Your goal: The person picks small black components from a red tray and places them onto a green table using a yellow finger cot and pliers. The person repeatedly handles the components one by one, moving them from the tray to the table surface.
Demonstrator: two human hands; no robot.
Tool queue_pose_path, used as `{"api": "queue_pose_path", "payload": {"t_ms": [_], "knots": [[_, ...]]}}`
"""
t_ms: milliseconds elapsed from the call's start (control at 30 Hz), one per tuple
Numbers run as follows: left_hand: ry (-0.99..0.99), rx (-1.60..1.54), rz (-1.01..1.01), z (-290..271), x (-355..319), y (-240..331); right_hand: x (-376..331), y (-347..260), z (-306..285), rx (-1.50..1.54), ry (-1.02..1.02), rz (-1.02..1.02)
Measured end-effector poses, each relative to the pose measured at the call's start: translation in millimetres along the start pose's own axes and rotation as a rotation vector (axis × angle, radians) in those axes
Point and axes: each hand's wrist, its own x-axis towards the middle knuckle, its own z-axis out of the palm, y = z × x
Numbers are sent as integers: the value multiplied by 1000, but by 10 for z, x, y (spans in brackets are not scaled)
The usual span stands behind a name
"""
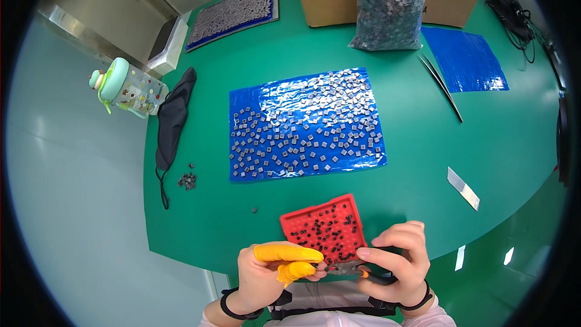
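My left hand wears yellow finger cots on its finger and thumb. Their tips are pinched together on a small dark piece, mostly hidden, right at the jaws of a pair of pliers. Those pliers, with black and orange handles, are held in my right hand; its thumb and fingers curl around the handles, and the index fingertip reaches the tray's edge. Just beyond both hands lies a tilted red tray with many small black parts scattered in it. My left hand overlaps its near left corner.
Past the tray, a blue sheet carries many small grey square pieces. Tweezers, a flat blade-like strip, a bag of pieces, a cardboard box, a black pouch and a bottle stand or lie around it.
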Motion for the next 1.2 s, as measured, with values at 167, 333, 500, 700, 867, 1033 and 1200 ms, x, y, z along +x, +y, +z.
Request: {"api": "queue_pose_path", "payload": {"t_ms": [167, 333, 500, 700, 867, 1033, 1200], "knots": [[-32, -27, -135, -48, 37, 100, -20, 13, -52, -136, 56, 40], [78, 43, -164, -23, 67, 211, 7, 7, -68, -290, -31, 70], [-6, 2, -159, -116, 57, 303, -29, 77, -132, -326, -53, 82], [-10, 904, 110, -75, 180, 569, -61, 133, -158, -419, -147, 31], [-119, 1471, 506, 114, 616, 724, -90, 164, -173, -380, -185, -17], [-201, 1554, 598, 121, 1048, 632, -68, 195, -173, -308, -171, -11], [-150, 1624, 681, 156, 1299, 524, -67, 197, -190, -294, -151, -27]]}}
